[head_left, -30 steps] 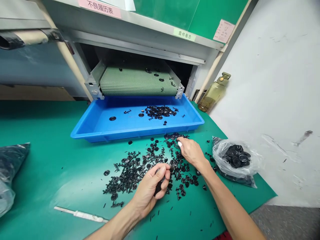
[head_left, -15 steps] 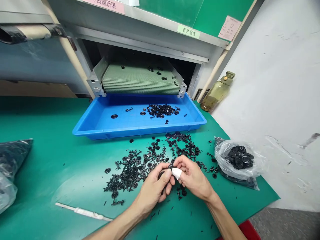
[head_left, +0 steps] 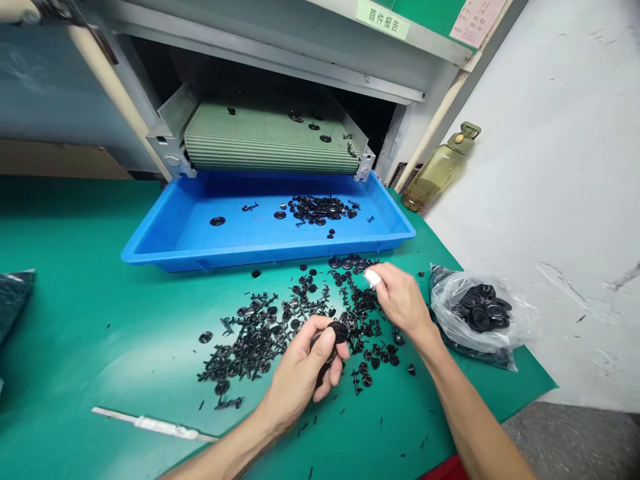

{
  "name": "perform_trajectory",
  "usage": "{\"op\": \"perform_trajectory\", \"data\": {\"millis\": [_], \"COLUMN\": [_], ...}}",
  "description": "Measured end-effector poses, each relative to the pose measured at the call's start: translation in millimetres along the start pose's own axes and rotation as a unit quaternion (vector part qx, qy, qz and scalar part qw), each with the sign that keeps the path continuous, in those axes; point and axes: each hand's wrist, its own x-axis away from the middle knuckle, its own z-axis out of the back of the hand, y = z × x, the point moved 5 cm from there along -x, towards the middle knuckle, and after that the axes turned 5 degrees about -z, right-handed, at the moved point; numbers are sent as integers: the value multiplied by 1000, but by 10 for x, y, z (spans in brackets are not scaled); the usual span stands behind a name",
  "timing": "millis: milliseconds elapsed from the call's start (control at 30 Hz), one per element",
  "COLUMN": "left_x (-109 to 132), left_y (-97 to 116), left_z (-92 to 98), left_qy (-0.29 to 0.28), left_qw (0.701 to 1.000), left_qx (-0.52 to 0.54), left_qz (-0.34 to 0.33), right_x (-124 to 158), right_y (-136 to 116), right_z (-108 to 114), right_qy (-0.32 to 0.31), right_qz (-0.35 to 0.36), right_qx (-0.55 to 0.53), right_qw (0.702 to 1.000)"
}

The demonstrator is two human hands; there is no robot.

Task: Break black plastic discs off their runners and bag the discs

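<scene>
Several black round plastic discs (head_left: 338,331) are in my left hand (head_left: 306,363), the thumb pressed over them and the fingers curled beneath. Over the right part of the pile of small black plastic parts (head_left: 250,340) is my right hand (head_left: 401,299), its fingers bent and bunched. White tape (head_left: 372,277) wraps one of its digits. Whether anything sits between those fingertips is hidden. The pile mixes round discs with thin branched pieces. A row of larger discs (head_left: 347,263) lies just beyond the right hand, by the tray.
A blue tray (head_left: 240,256) with black parts stands below a green conveyor belt (head_left: 250,133). At right are an open plastic bag (head_left: 445,300) of black discs and a bottle (head_left: 443,170). A white-handled thin tool (head_left: 165,427) lies at left, and another bag (head_left: 15,293) beyond it.
My right hand has left my left hand and moved up and right over the pile. The left hand keeps its discs. The view has shifted slightly.
</scene>
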Motion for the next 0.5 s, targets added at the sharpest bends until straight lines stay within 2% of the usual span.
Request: {"op": "perform_trajectory", "data": {"millis": [67, 133, 200, 367, 500], "left_x": [-3, 0, -5, -50, -70], "left_y": [-25, -40, -42, -75, -74], "left_z": [-7, -25, -26, 40, 62], "left_qy": [-19, -46, -54, -5, 12], "left_qw": [999, 997, 995, 989, 987], "left_qx": [27, 47, 71, 137, 145], "left_qz": [13, 29, 36, 57, 66], "right_x": [-258, -441, -505, -265, -82], "right_y": [140, 214, 234, 190, 175], "right_z": [30, -17, -97, -203, -149], "right_qy": [26, 18, -5, -71, -77], "right_qz": [-14, -14, -8, 27, 50], "right_qx": [36, 57, 67, 36, -42], "right_qw": [999, 998, 998, 996, 995]}}
